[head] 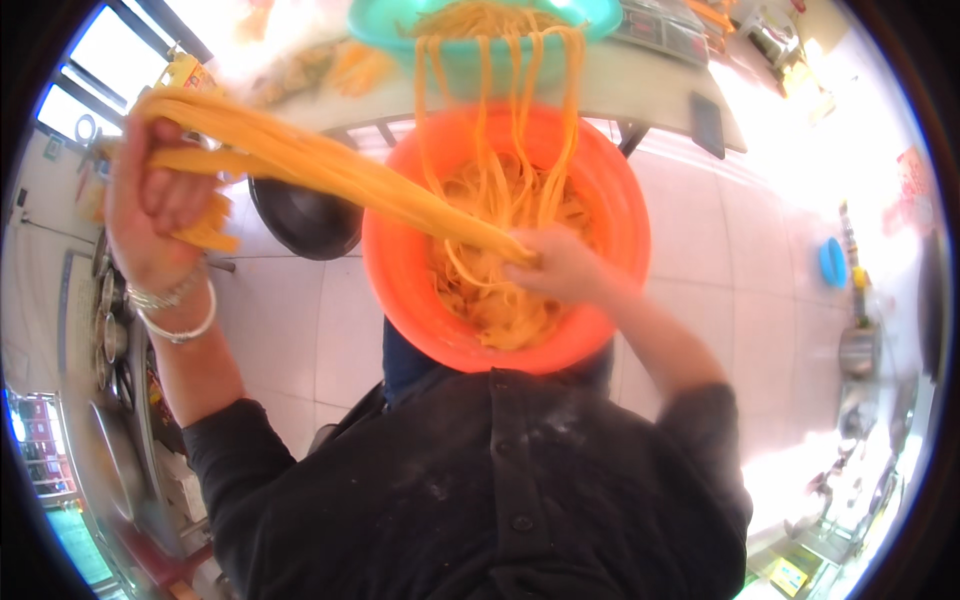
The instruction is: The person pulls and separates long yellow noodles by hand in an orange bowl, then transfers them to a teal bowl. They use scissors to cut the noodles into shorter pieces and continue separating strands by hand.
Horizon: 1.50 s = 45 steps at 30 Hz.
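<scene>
A thick bundle of wide yellow noodles [352,176] stretches slantwise between my two hands. My left hand [157,180] is raised at the upper left, with the bundle draped over it and a short end hanging below the fingers. Over an orange plastic basin [386,247], my right hand [559,262] grips the bundle's lower end. Loose noodles [517,315] lie in this basin, which rests at my lap. Several long strands [484,127] hang into it from the rim of a teal basin [450,56], where more noodles [487,19] lie. My right hand is slightly blurred.
The teal basin stands on a pale table [637,97], with a phone [707,124] near its right edge. A black wok or bowl [307,217] sits beyond the orange basin's left side. Pots line a shelf at left. A blue bowl [832,262] is at far right.
</scene>
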Each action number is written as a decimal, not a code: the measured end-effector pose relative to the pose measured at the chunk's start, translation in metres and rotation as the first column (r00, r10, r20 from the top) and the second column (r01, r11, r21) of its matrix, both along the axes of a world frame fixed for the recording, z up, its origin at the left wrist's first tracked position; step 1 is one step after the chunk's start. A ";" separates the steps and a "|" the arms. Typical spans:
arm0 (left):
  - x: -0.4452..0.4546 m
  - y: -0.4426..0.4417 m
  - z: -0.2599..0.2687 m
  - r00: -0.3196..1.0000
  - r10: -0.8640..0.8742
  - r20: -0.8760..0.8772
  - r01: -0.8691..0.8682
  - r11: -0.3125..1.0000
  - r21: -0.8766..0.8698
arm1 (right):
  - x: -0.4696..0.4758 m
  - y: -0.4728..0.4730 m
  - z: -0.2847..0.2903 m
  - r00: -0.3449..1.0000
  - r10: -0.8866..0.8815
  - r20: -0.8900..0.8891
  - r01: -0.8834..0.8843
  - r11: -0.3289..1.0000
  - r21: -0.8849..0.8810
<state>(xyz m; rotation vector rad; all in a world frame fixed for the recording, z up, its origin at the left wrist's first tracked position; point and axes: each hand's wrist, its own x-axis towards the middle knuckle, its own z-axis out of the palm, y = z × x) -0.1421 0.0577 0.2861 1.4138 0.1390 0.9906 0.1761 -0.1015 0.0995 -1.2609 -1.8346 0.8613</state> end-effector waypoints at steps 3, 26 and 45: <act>-0.046 0.063 0.020 0.994 0.033 0.103 -0.045 0.993 0.110 | 0.029 -0.009 -0.005 0.998 -0.043 0.037 0.045 0.997 -0.067; 0.145 0.000 -0.153 0.453 0.174 -0.874 0.666 0.586 0.462 | 0.024 -0.009 -0.016 0.850 -0.014 0.526 -0.097 0.979 0.182; 0.281 0.038 -0.169 0.896 -0.303 -0.324 0.200 0.928 -0.314 | 0.003 0.001 -0.016 0.883 0.033 0.469 -0.158 0.960 0.230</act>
